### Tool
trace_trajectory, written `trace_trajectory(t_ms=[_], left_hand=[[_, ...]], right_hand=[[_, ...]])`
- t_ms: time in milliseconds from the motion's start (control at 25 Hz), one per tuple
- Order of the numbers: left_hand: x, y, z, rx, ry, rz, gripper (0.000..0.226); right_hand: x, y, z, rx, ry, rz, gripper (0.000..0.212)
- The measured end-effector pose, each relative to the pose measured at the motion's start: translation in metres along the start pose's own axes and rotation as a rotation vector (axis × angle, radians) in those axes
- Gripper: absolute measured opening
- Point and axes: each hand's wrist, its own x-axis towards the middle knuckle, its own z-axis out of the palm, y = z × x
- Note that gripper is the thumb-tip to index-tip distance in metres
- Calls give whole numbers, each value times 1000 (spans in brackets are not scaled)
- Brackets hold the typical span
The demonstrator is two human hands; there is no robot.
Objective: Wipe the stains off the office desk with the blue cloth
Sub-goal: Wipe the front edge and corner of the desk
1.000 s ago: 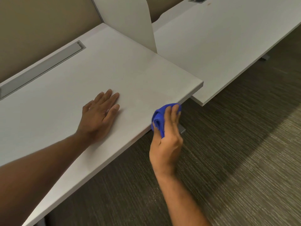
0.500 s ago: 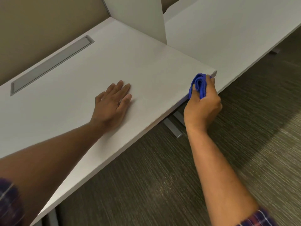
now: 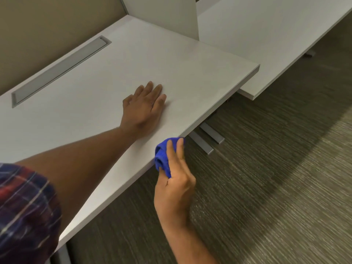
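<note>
The right hand (image 3: 174,189) grips the bunched blue cloth (image 3: 163,159), fingers closed over it, pressing it against the front edge of the desk (image 3: 190,73). The left hand (image 3: 143,109) lies flat, fingers extended and holding nothing, on the desktop at 11 o'clock from the cloth.

A single head-worn wide-angle view looks forward and steeply down from close above the desk (image 3: 95,111), which fills the upper left of the frame; carpet floor (image 3: 276,187) fills the lower right, both forearms entering from below.
</note>
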Motion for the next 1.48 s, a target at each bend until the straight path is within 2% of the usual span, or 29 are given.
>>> trace_trajectory(t_ms=[80,200,280,400,680,840,1000,1080,1200,1280,1360,1440,1480], left_hand=[[-2,0,-2,-1,-10,-5,62],[-3,0,-3,3,-27,-5,63],[-2,-2,-3,7,-33,6,65],[-2,-3,-2,-13,-41,11,67],[5,-2,4,62,-3,40,64],[5,-2,4,91,1,45,57],[4,0,0,55,-18,42,59],[2,-1,-3,2,-30,37,62],[-1,0,-12,-120,-113,-7,61],[-5,-5,-25,-283,-163,-46,59],[-14,-19,-37,-360,-140,-26,58],[-34,-44,-48,-229,-50,11,60],[-46,-59,-51,-143,-4,16,62]], right_hand=[[-5,-3,-13,17,4,-5,56],[35,-1,-44,25,306,12,43],[84,4,-62,-14,411,48,37],[116,6,-57,-55,373,101,33],[46,-4,0,-3,369,64,39],[-3,-8,16,13,276,-10,45],[-43,-17,30,2,158,-9,50],[-55,-22,31,-56,46,-10,55],[-76,-30,18,-145,-223,-73,55],[-76,-38,-5,-82,-304,-78,48],[-47,-41,-31,-10,-107,-98,36],[3,-41,-49,-77,114,-173,29],[29,-42,-53,-144,123,-189,31]])
